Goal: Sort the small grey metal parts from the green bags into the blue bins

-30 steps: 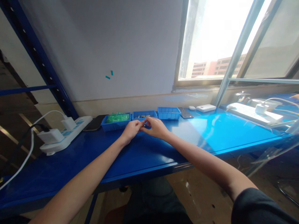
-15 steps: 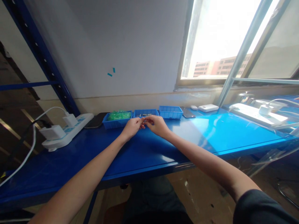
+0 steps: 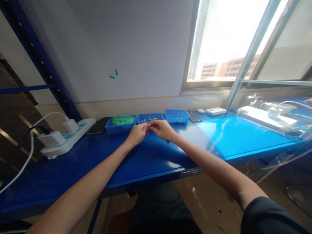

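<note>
My left hand (image 3: pixel 138 133) and my right hand (image 3: pixel 161 128) meet above the blue table (image 3: pixel 146 159), fingertips pinched together. Whatever small thing they hold is hidden by the fingers. Just behind them stands the middle blue bin (image 3: pixel 151 115), with several small metallic-looking pieces in it. Left of it, another blue bin (image 3: pixel 117 130) holds crumpled green plastic (image 3: pixel 123 120). To the right is a third blue bin (image 3: pixel 176 116), in which I make out no contents. A small dark piece (image 3: pixel 168 141) lies on the table beside my right wrist.
At left, a white power strip (image 3: pixel 73 140) carries plugged-in chargers and cables. A dark phone (image 3: pixel 99 126) lies beside it. Another phone (image 3: pixel 195 117) and a white box-shaped device (image 3: pixel 215 111) rest at the back right. A metal post (image 3: pixel 252 53) rises near the window.
My hands stay pinched together, with the fingers slightly shifted. The dark piece by my right wrist now shows on the table. The whole view has shifted slightly.
</note>
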A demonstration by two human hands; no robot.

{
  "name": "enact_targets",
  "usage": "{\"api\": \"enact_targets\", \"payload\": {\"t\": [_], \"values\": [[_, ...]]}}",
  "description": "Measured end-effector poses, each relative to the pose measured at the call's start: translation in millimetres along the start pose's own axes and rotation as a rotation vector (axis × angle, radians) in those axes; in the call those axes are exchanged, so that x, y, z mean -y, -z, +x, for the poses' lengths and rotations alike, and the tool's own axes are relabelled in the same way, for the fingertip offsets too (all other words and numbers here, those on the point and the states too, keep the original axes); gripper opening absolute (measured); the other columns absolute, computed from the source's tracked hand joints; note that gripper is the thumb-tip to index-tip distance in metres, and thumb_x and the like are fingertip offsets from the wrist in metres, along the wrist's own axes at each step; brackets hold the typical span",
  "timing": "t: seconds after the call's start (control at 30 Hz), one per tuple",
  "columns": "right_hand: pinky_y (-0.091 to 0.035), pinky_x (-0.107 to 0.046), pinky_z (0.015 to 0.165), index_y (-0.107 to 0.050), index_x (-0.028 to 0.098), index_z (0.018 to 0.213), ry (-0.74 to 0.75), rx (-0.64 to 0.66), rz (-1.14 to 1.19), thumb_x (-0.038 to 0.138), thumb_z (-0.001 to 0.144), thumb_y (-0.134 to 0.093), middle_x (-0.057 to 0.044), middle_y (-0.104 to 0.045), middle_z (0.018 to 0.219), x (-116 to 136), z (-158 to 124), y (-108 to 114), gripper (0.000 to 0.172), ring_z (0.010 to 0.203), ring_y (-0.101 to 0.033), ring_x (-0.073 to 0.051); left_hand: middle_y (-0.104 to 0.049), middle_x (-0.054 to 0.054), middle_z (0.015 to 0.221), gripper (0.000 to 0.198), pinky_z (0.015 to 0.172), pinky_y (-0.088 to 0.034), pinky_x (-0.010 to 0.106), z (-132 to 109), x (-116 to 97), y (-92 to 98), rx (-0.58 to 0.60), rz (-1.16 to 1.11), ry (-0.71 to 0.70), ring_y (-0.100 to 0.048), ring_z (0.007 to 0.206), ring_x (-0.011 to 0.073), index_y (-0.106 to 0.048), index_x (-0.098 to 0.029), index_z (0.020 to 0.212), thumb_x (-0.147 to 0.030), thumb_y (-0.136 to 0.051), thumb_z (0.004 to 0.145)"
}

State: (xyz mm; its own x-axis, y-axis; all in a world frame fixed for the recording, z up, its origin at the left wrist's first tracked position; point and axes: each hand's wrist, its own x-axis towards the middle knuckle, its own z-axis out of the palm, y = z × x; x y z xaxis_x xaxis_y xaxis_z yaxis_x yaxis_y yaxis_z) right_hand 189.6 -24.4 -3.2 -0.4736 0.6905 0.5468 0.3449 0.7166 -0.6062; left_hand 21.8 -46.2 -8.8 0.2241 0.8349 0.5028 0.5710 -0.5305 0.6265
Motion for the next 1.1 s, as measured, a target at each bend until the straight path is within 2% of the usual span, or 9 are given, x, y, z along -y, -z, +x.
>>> {"api": "enact_targets", "payload": {"t": [0.2,0.33,0.4,0.47,0.53,0.6,0.73,0.93,1.1], "values": [[-0.054,-0.025,0.066,-0.063,0.016,0.084,-0.016,-0.021,0.297,0.016,0.079,-0.057,-0.001,-0.068,0.07,8.8,1.8,5.2,0.008,0.065,-0.066,-0.013,-0.059,0.002,0.061,0.044,0.057,-0.039,0.025,1.1,-5.3,2.4,0.033,-0.274,-0.035,-0.048,0.056,0.0131,-0.058,-0.016,0.068,-0.051,-0.043,0.09],[-0.053,-0.028,0.069,-0.061,0.018,0.087,0.106,-0.428,0.153,0.027,0.079,-0.061,-0.003,-0.068,0.078,15.4,7.9,40.4,0.012,0.071,-0.065,-0.015,-0.061,0.001,0.062,0.033,0.057,-0.041,0.024,-1.4,-14.3,-1.9,0.119,-0.259,-0.027,-0.051,0.056,0.0123,-0.063,-0.015,0.086,-0.045,-0.047,0.09],[-0.052,-0.029,0.073,-0.06,0.018,0.091,0.128,-0.679,-0.028,0.029,0.082,-0.057,-0.003,-0.067,0.08,5.1,13.5,66.3,0.015,0.074,-0.064,-0.015,-0.065,0.002,0.071,0.027,0.061,-0.043,0.025,-3.6,-19.1,-10.7,0.207,-0.116,-0.074,-0.056,0.062,0.0134,-0.064,-0.015,0.096,-0.038,-0.05,0.09],[-0.05,-0.033,0.078,-0.06,0.017,0.098,0.058,-0.825,-0.244,0.026,0.085,-0.051,-0.004,-0.066,0.08,-17.8,18.5,88.1,0.018,0.075,-0.062,-0.017,-0.067,0.005,0.084,0.025,0.069,-0.045,0.027,-4.8,-23.6,-23.6,0.296,0.034,-0.196,-0.06,0.075,0.0157,-0.064,-0.016,0.106,-0.03,-0.053,0.088],[-0.048,-0.037,0.081,-0.062,0.013,0.102,-0.089,-0.784,-0.45,0.019,0.083,-0.048,-0.008,-0.067,0.081,-48.7,20.7,100.2,0.024,0.079,-0.063,-0.021,-0.066,0.006,0.096,0.027,0.08,-0.046,0.029,-4.0,-27.0,-38.1,0.384,0.133,-0.345,-0.06,0.088,0.0181,-0.063,-0.017,0.112,-0.026,-0.056,0.087],[-0.047,-0.039,0.082,-0.063,0.01,0.107,-0.242,-0.619,-0.597,0.015,0.08,-0.048,-0.014,-0.068,0.091,-78.7,19.1,102.8,0.031,0.088,-0.063,-0.027,-0.064,0.007,0.098,0.022,0.084,-0.046,0.029,-1.8,-27.8,-50.4,0.434,0.184,-0.436,-0.059,0.092,0.0186,-0.065,-0.018,0.106,-0.025,-0.054,0.088],[-0.045,-0.035,0.083,-0.067,0.012,0.1,-0.314,-0.504,-0.678,0.012,0.08,-0.043,-0.015,-0.069,0.099,-107.2,11.0,93.6,0.031,0.092,-0.063,-0.026,-0.061,0.006,0.093,0.016,0.078,-0.047,0.026,0.0,-20.3,-58.8,0.382,0.2,-0.412,-0.059,0.085,0.0162,-0.064,-0.017,0.09,-0.017,-0.048,0.088],[-0.04,-0.026,0.067,-0.068,0.016,0.082,-0.213,-0.443,-0.566,0.013,0.076,-0.046,-0.004,-0.067,0.071,-77.7,5.6,64.5,0.023,0.069,-0.06,-0.018,-0.06,0.004,0.086,0.019,0.074,-0.046,0.028,-5.3,-11.5,-43.8,0.274,0.26,-0.351,-0.057,0.081,0.0175,-0.058,-0.018,0.085,-0.005,-0.048,0.076],[-0.03,-0.025,0.057,-0.056,0.018,0.057,-0.059,-0.297,-0.564,0.015,0.073,-0.049,-0.001,-0.058,0.057,-49.2,2.2,33.2,0.018,0.054,-0.049,-0.013,-0.059,0.004,0.088,0.02,0.079,-0.047,0.031,1.0,-9.7,-34.7,0.087,0.276,-0.331,-0.057,0.085,0.0188,-0.055,-0.018,0.089,-0.005,-0.047,0.076]]}}
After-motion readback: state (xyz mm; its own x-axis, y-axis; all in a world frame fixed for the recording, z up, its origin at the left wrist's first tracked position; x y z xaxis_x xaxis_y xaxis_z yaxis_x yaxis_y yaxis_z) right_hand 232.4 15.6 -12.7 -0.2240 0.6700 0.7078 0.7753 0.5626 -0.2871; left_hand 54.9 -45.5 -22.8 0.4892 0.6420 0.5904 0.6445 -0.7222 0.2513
